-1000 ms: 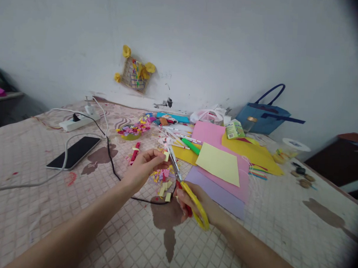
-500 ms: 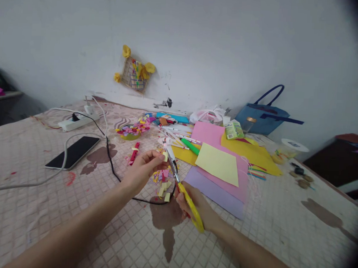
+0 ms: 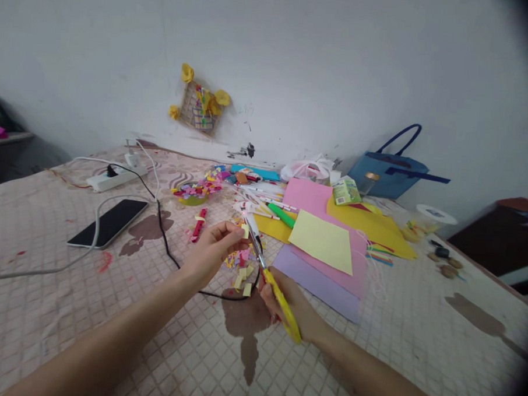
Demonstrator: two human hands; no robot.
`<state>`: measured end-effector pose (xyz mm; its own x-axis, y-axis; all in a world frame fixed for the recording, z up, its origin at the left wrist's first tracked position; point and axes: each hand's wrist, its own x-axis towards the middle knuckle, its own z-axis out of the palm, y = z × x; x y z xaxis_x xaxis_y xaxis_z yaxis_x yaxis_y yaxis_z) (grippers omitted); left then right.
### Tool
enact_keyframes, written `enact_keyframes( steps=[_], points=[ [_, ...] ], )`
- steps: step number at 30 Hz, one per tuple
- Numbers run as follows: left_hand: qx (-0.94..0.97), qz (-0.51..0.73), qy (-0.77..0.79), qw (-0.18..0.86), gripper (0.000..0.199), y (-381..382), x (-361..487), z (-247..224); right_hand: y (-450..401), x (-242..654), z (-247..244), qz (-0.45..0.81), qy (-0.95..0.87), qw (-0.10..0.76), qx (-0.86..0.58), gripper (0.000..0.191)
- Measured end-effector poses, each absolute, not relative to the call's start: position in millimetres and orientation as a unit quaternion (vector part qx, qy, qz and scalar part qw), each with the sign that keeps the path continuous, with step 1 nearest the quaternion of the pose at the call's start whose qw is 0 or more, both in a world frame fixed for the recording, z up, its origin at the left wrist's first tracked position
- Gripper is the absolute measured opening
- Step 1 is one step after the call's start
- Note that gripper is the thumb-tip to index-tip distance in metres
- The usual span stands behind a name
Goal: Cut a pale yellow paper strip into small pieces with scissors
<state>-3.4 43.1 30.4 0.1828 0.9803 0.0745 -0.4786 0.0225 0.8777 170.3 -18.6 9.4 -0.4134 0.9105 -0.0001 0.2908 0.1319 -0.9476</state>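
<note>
My left hand (image 3: 218,245) pinches a small pale yellow paper piece (image 3: 245,230) between thumb and fingers. My right hand (image 3: 286,298) is closed round the yellow-handled scissors (image 3: 281,298), whose blades point up and away, right beside the paper piece. Whether the blades touch the paper I cannot tell. Below my hands, several small cut yellow paper squares (image 3: 247,289) lie on the patterned tablecloth, with pink and purple paper scraps (image 3: 244,257) just behind them. To the right, a larger pale yellow sheet (image 3: 321,241) rests on pink and purple sheets (image 3: 316,288).
A black phone (image 3: 109,223) and a white power strip (image 3: 116,178) with cables lie at the left. A bowl of colourful paper bits (image 3: 193,199), pens and a green marker (image 3: 281,214) are farther back. A blue bag (image 3: 387,171) stands against the wall.
The view has shifted very slightly. Both hands keep nearly the same pose, with the paper piece and the scissors still held close together.
</note>
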Motion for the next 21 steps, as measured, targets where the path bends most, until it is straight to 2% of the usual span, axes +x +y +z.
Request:
enact_keyframes(
  steps=[8,21],
  points=[
    [0.415,0.562,0.298,0.650,0.013,44.8,-4.6,27.9,-16.8,170.2,8.1,0.453,-0.699,0.328,-0.446,0.035],
    [0.411,0.566,0.288,0.654,0.013,45.5,-4.1,26.6,-15.6,170.0,5.9,0.423,-0.708,0.336,-0.454,0.041]
  ],
)
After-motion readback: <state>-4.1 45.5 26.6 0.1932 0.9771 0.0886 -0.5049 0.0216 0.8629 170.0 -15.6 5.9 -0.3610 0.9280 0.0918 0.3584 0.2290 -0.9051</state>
